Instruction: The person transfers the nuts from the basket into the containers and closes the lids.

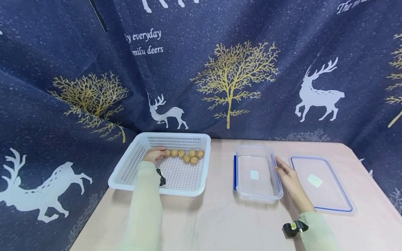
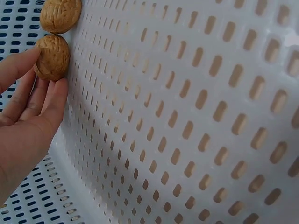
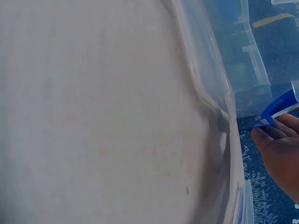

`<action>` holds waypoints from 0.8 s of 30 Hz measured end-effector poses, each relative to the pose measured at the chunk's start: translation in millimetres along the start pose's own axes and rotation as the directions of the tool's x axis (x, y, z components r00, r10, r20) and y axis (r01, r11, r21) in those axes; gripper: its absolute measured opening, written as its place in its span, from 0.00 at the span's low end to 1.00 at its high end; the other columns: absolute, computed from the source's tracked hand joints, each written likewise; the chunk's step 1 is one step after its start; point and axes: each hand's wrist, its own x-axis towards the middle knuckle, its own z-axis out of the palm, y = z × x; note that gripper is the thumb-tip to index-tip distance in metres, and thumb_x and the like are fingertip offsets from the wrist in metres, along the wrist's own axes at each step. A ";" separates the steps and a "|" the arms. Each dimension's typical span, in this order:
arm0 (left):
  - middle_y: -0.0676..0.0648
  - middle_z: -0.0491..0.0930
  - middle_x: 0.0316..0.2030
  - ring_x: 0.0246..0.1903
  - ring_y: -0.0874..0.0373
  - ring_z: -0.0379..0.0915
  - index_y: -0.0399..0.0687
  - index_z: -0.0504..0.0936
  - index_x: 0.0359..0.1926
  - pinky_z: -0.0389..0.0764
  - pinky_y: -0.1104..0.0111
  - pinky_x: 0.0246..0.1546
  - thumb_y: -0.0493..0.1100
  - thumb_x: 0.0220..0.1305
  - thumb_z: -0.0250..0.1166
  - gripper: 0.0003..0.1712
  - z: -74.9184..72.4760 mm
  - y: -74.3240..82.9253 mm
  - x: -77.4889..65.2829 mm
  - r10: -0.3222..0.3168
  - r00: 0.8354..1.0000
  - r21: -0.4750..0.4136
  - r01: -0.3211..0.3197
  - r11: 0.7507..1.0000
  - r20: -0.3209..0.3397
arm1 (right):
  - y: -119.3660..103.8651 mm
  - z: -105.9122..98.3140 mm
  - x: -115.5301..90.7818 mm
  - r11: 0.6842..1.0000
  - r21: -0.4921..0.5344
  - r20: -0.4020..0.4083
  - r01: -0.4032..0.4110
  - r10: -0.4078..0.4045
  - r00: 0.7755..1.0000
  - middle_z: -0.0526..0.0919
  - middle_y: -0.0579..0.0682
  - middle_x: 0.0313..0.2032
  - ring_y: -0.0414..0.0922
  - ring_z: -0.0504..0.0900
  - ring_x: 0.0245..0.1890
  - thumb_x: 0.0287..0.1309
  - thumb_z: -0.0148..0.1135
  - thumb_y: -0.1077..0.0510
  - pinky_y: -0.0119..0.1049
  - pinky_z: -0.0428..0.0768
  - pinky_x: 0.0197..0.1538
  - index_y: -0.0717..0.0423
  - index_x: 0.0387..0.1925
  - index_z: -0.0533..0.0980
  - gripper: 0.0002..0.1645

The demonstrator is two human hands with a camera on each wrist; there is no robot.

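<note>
My left hand [image 1: 154, 154] reaches into a white perforated plastic basket [image 1: 117, 181] and pinches a walnut [image 2: 53, 57] by its back wall. Thumb and fingers sit on either side of the nut. Another walnut [image 2: 60, 15] touches it in the left wrist view, and several more walnuts [image 1: 193, 157] form an uneven row along the back of the basket. At the right, my right hand [image 1: 290, 179] rests its extended fingers against the side of a clear plastic box [image 1: 245, 192]. A blue latch [image 3: 282, 103] shows by those fingertips in the right wrist view.
A clear lid with a blue seal [image 1: 333, 190] lies flat right of the box, partly behind my right forearm. Pink cloth [image 1: 220, 223] covers the table. Directly behind it hangs a dark blue curtain [image 1: 194, 69] with deer and trees.
</note>
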 end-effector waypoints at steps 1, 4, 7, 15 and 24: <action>0.47 0.77 0.56 0.53 0.58 0.73 0.43 0.77 0.59 0.73 0.68 0.57 0.33 0.52 0.70 0.30 -0.4 -0.4 2.4 0.008 1.000 0.011 -0.008 1.000 0.003 | -0.1 -0.4 -0.2 1.000 0.003 -0.002 0.000 0.000 1.000 0.47 0.61 0.73 0.62 0.49 0.71 0.74 0.42 0.53 0.57 0.52 0.70 0.59 0.74 0.48 0.34; 0.46 0.74 0.60 0.57 0.55 0.70 0.42 0.75 0.61 0.71 0.65 0.60 0.32 0.54 0.69 0.31 7.9 10.3 -7.8 -0.024 0.999 0.033 0.025 0.999 -0.026 | -0.2 -2.0 -0.4 1.000 0.004 -0.007 0.001 -0.001 1.000 0.48 0.60 0.73 0.61 0.49 0.71 0.74 0.43 0.53 0.57 0.52 0.70 0.59 0.73 0.48 0.34; 0.51 0.76 0.57 0.55 0.58 0.72 0.47 0.78 0.58 0.73 0.70 0.56 0.35 0.54 0.71 0.28 3.1 7.4 -0.3 -0.022 0.999 0.061 0.020 0.998 0.034 | -1.3 -2.8 -0.5 1.000 0.013 -0.006 0.008 -0.008 1.000 0.48 0.61 0.73 0.61 0.50 0.71 0.74 0.43 0.53 0.56 0.52 0.70 0.59 0.73 0.48 0.33; 0.57 0.81 0.43 0.37 0.63 0.75 0.60 0.81 0.53 0.78 0.72 0.38 0.45 0.51 0.75 0.25 -23.8 -28.3 63.0 -0.028 0.996 0.143 0.015 0.990 0.087 | -0.2 -2.9 -0.4 0.999 -0.027 -0.008 0.021 -0.021 1.000 0.49 0.62 0.73 0.63 0.51 0.70 0.74 0.42 0.54 0.57 0.54 0.70 0.58 0.74 0.49 0.32; 0.31 0.64 0.65 0.58 0.51 0.70 0.26 0.63 0.65 0.73 0.65 0.59 0.29 0.64 0.59 0.29 42.3 95.6 -130.4 0.138 0.990 0.081 -0.141 0.987 0.031 | 0.5 -0.6 -0.9 0.999 -0.006 -0.018 0.035 -0.035 0.999 0.50 0.63 0.72 0.62 0.52 0.70 0.74 0.44 0.54 0.55 0.53 0.70 0.61 0.73 0.50 0.33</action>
